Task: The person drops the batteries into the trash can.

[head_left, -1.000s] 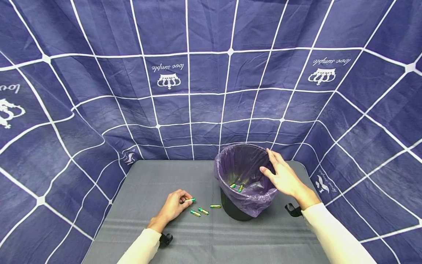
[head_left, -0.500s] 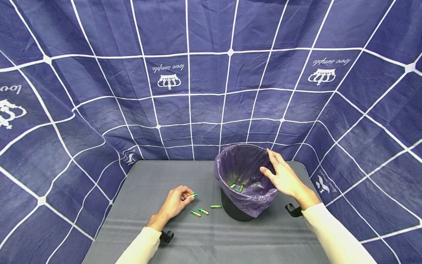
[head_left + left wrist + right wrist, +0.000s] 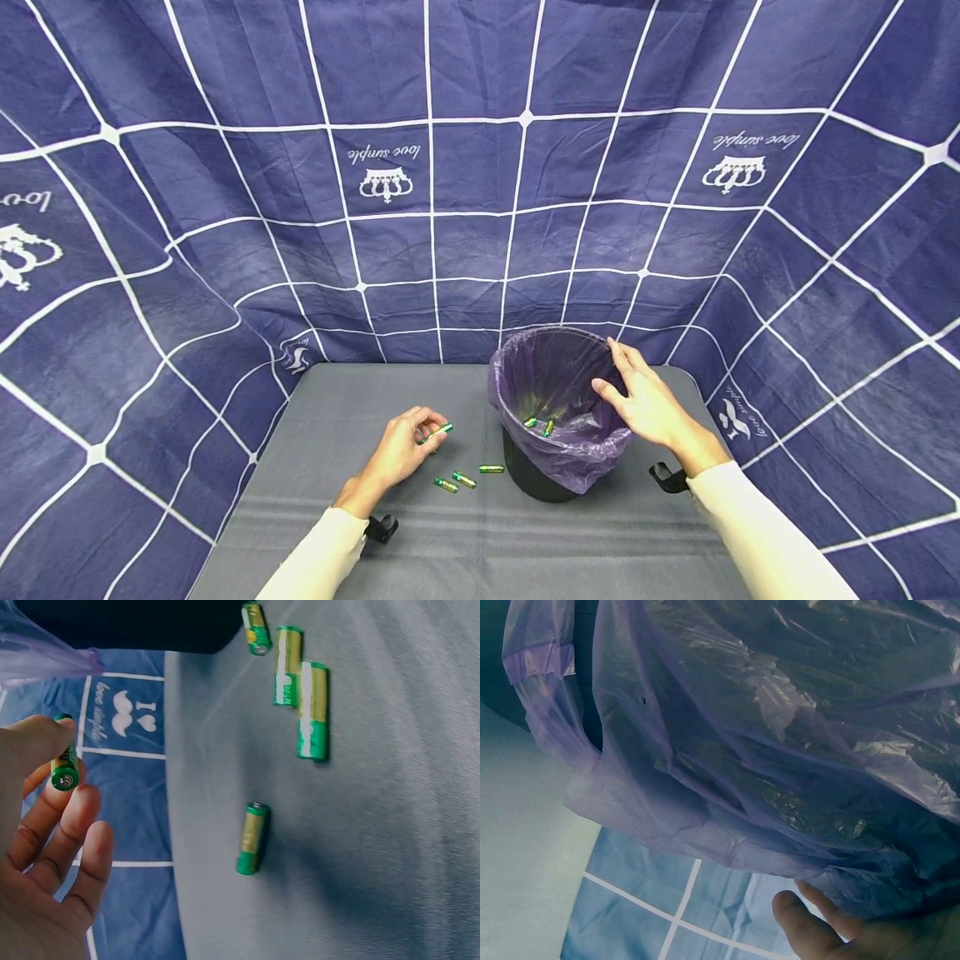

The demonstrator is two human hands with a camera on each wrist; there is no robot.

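My left hand [image 3: 405, 443] pinches a green-and-gold battery [image 3: 66, 761] between thumb and fingers, raised over the grey table. Several more like it lie on the tabletop to its right and below, among them a battery [image 3: 491, 469] close to the bin, a battery [image 3: 464, 480] and a battery [image 3: 446, 484]. The left wrist view also has a separate battery [image 3: 253, 838] standing apart from that group. My right hand [image 3: 651, 406] rests its straight fingers on the right rim of a black bin [image 3: 543, 479], thumb spread. Two batteries [image 3: 549, 427] show inside the bin.
A purple plastic bag [image 3: 588, 458] lines the bin and folds over its rim. Blue curtain cloth [image 3: 465, 167] with white lines stands around the back and sides of the grey table [image 3: 352, 392]. Black straps [image 3: 382, 529] circle the wrists.
My left hand has lifted with the battery, moving up and slightly right from the table, and the battery has tilted. The right hand and bin have stayed where they were.
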